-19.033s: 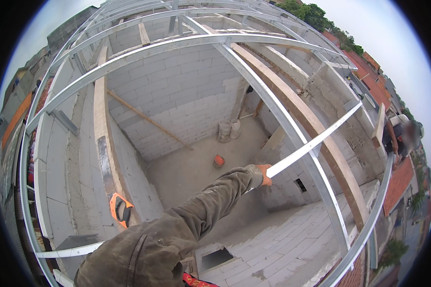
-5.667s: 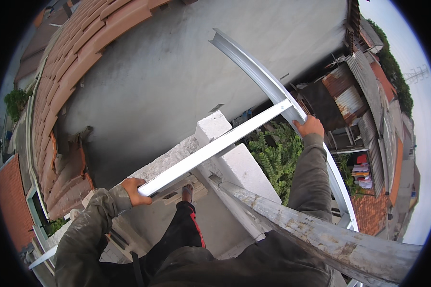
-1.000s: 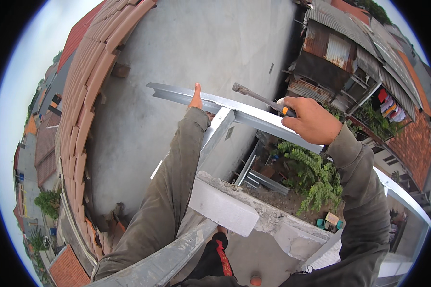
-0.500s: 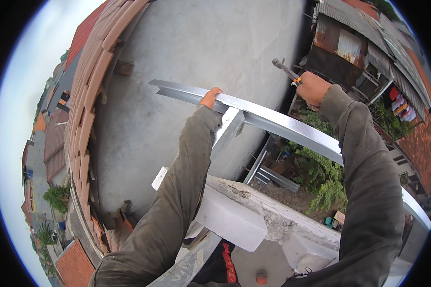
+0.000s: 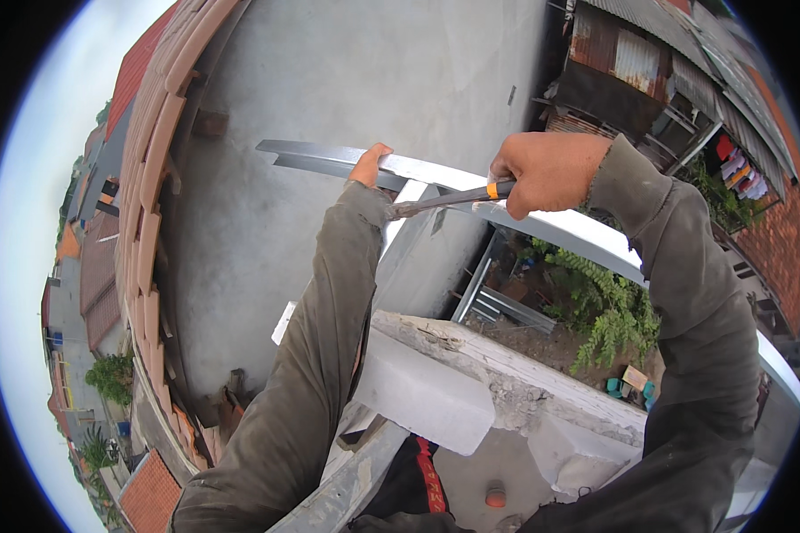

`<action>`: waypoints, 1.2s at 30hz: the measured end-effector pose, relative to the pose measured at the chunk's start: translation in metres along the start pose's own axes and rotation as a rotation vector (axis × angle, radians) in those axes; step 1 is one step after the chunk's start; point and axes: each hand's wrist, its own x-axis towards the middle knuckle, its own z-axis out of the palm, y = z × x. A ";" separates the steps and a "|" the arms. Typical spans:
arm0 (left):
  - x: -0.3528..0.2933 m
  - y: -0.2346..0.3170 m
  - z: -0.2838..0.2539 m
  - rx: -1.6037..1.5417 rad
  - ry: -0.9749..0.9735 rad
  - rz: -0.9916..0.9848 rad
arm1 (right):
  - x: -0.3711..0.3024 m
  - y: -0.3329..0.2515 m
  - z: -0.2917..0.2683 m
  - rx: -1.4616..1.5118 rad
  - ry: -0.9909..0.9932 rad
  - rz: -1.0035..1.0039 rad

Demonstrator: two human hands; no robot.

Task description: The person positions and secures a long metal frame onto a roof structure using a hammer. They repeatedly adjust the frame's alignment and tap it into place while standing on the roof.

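Observation:
A long silvery metal channel (image 5: 587, 238) runs across in front of me, from the grey wall side down to the right. My left hand (image 5: 370, 165) is closed around it near its far left end. A second metal piece (image 5: 406, 233) meets the channel from below, just right of that hand. My right hand (image 5: 551, 173) grips a hammer (image 5: 458, 197) by its dark handle with an orange band. The hammer lies across the joint of the two pieces, its head beside my left cuff and partly hard to make out.
Below my arms, a pale block (image 5: 427, 391) rests by a rough masonry wall top (image 5: 524, 391). Roof tiles (image 5: 156, 169) edge the left, beside a tall grey wall (image 5: 356, 80). A leafy plant (image 5: 600, 302) stands far below at right. Another metal strip (image 5: 356, 475) slants near me.
My right hand has swung the hammer down and left, from raised beyond the channel to the joint. The left hand keeps its grip on the channel; the view has shifted slightly.

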 end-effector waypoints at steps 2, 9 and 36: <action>-0.010 -0.003 0.008 0.009 -0.044 0.076 | -0.016 -0.010 0.023 0.074 0.189 0.009; 0.010 -0.007 0.001 -0.077 0.064 0.024 | -0.066 0.021 0.075 0.135 -0.053 -0.034; -0.165 -0.053 -0.046 1.392 0.116 0.381 | 0.070 0.008 0.092 0.177 0.656 0.342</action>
